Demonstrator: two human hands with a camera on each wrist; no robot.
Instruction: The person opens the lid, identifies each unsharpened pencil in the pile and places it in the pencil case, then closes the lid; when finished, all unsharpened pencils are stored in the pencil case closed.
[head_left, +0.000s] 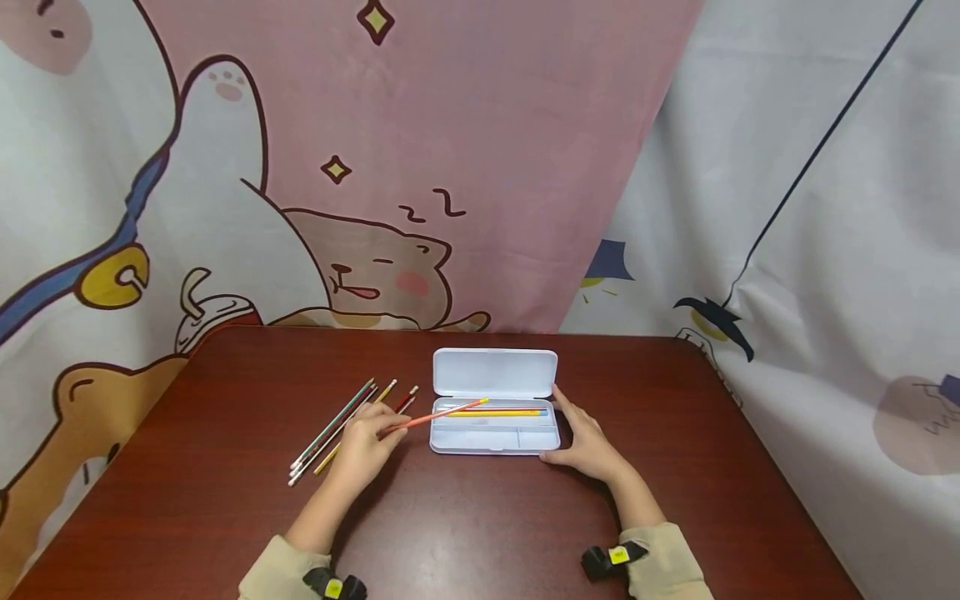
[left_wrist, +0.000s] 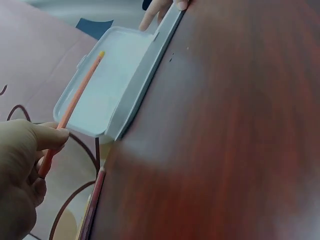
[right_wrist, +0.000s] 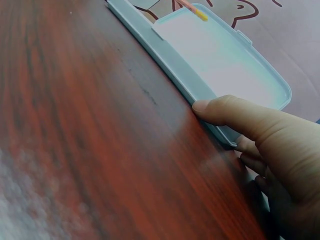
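My left hand [head_left: 364, 442] pinches an orange pencil [head_left: 438, 416] between thumb and fingers. The pencil slants over the left part of an open white pencil case [head_left: 465, 441], its yellow tip above the long compartment. Inside that compartment lie a few pencils, a yellow-orange pencil [head_left: 498, 413] among them. The case's lid [head_left: 495, 372] is tipped back, seen pale in the left wrist view. My right hand [head_left: 588, 442] holds the right end of the case, thumb [right_wrist: 225, 111] against the front edge and fingers around the side.
Several pencils [head_left: 330, 429] lie on the table [head_left: 480, 517] to the left of the case, partly behind the left hand. A dark red pencil [left_wrist: 95, 200] shows near the left hand. A printed cloth [head_left: 510, 167] hangs behind the table's back edge.
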